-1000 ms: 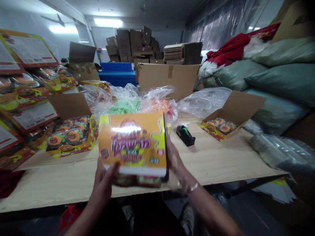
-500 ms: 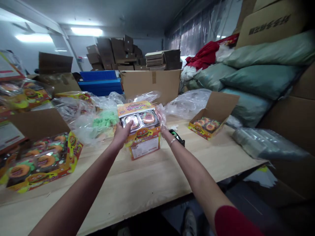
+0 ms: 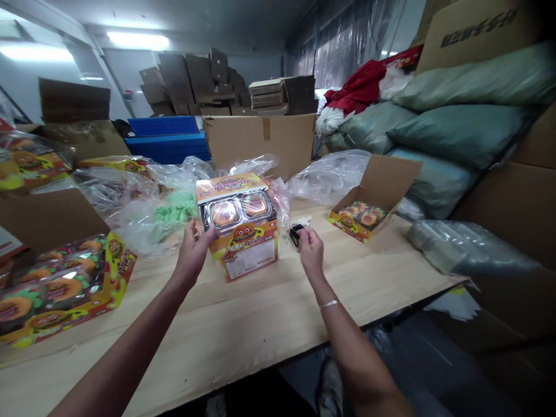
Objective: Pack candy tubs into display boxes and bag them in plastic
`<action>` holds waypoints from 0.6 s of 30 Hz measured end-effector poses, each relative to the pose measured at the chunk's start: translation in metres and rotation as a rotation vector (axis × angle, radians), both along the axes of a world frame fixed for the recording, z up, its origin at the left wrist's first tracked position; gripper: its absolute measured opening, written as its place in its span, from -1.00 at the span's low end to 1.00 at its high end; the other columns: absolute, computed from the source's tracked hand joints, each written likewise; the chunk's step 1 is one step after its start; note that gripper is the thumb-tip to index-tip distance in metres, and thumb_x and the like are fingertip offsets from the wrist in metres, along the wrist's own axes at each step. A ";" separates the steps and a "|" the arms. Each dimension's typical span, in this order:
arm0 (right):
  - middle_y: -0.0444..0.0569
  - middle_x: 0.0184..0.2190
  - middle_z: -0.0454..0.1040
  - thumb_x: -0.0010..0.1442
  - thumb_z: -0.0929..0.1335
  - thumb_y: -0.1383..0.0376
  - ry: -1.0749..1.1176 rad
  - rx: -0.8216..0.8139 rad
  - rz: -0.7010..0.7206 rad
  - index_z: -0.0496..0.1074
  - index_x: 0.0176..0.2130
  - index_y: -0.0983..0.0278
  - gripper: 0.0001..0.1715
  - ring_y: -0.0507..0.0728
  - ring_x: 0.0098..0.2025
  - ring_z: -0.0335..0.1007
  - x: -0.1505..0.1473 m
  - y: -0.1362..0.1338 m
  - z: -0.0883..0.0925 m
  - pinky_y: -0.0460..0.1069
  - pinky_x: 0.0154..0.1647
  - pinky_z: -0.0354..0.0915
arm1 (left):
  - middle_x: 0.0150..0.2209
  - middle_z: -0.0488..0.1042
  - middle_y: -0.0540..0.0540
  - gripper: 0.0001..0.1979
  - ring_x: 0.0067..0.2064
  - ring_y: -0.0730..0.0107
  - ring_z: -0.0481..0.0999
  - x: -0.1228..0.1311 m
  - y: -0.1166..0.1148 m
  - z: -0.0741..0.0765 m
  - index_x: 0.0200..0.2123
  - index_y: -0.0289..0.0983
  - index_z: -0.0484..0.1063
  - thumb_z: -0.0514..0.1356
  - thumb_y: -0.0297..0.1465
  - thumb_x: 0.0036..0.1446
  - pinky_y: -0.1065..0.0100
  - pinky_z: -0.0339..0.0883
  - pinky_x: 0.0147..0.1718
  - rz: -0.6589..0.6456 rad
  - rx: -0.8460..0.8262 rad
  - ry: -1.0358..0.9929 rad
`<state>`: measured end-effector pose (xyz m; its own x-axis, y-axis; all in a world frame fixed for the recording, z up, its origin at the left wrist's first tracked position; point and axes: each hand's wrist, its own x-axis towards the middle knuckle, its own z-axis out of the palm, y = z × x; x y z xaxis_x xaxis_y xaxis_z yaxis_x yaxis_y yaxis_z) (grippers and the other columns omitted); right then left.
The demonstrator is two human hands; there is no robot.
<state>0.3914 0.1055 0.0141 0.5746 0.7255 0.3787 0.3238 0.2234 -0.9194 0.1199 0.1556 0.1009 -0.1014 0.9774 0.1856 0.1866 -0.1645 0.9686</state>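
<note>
In front of me on the table stands an orange and yellow display box (image 3: 252,255), printed with a burger figure and a white label. Clear-lidded burger packs (image 3: 255,204) show in its window. My left hand (image 3: 193,252) grips the box's left front edge, thumb at the corner and fingers beside it. To the box's right, my right hand (image 3: 310,250) closes on a small black tape dispenser (image 3: 295,235). It is partly covered by the fingers and apart from the box.
An open display box of burger packs (image 3: 73,284) lies at left, another open box (image 3: 360,217) at right. Crumpled clear plastic bags (image 3: 334,176) and green pieces (image 3: 176,209) lie behind. A large carton (image 3: 260,142) stands at the back, and stuffed sacks (image 3: 460,136) are piled at right.
My right hand has left the display box's right side and taken hold of the black tape dispenser. My left thumb has slid from the window to the box's left edge.
</note>
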 end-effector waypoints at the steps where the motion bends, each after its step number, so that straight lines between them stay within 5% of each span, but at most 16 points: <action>1: -0.10 -0.51 0.35 0.27 0.17 -0.03 0.020 -0.019 -0.007 0.41 -0.27 0.28 -0.52 0.10 -0.48 0.21 0.006 -0.008 -0.009 -0.04 -0.42 0.22 | 0.35 0.08 -0.42 -0.12 0.31 -0.11 0.18 -0.007 -0.009 -0.006 0.33 -0.32 0.04 0.26 -0.03 0.08 -0.03 0.11 0.24 0.013 -0.004 0.056; 5: -0.22 -0.59 0.22 0.16 0.28 -0.04 0.040 -0.099 0.104 0.39 -0.05 0.33 -0.44 0.07 -0.54 0.13 0.018 -0.025 -0.048 -0.05 -0.48 0.16 | 0.33 0.11 -0.39 -0.14 0.27 -0.14 0.22 -0.024 -0.042 -0.048 0.30 -0.28 0.10 0.22 0.04 0.05 -0.10 0.12 0.21 0.071 -0.034 0.179; 9: -0.26 -0.59 0.27 0.05 0.32 0.04 -0.015 -0.261 0.240 0.06 0.29 0.38 -0.06 0.09 -0.59 0.19 0.017 0.010 -0.069 -0.03 -0.49 0.18 | 0.27 0.21 -0.43 -0.20 0.21 -0.17 0.30 -0.021 -0.082 -0.094 0.23 -0.31 0.20 0.26 -0.04 0.00 -0.11 0.20 0.14 0.074 -0.191 0.156; 11: -0.17 -0.57 0.34 0.03 0.28 0.10 -0.078 -0.395 0.250 0.23 0.17 0.37 -0.24 0.11 -0.58 0.25 0.016 0.037 -0.073 -0.01 -0.49 0.18 | 0.29 0.20 -0.42 -0.22 0.25 -0.17 0.25 -0.026 -0.100 -0.111 0.25 -0.31 0.19 0.25 -0.05 0.03 -0.08 0.20 0.15 -0.011 -0.188 0.187; 14: -0.06 -0.61 0.31 0.06 0.22 0.08 -0.169 -0.442 0.261 0.38 -0.37 0.28 -0.66 0.14 -0.54 0.23 0.016 0.058 -0.079 0.01 -0.49 0.14 | 0.33 0.14 -0.39 -0.20 0.29 -0.09 0.21 -0.053 -0.123 -0.128 0.29 -0.32 0.13 0.18 -0.03 0.09 0.00 0.19 0.18 -0.060 -0.185 0.280; 18: -0.06 -0.62 0.30 0.15 0.15 -0.04 -0.354 -0.416 0.290 0.22 -0.54 0.20 -0.55 0.14 -0.52 0.24 0.027 0.012 -0.097 0.00 -0.45 0.13 | 0.29 0.18 -0.42 -0.21 0.25 -0.06 0.27 -0.125 -0.139 -0.146 0.26 -0.41 0.14 0.09 -0.01 0.09 0.01 0.22 0.17 0.147 -0.225 0.432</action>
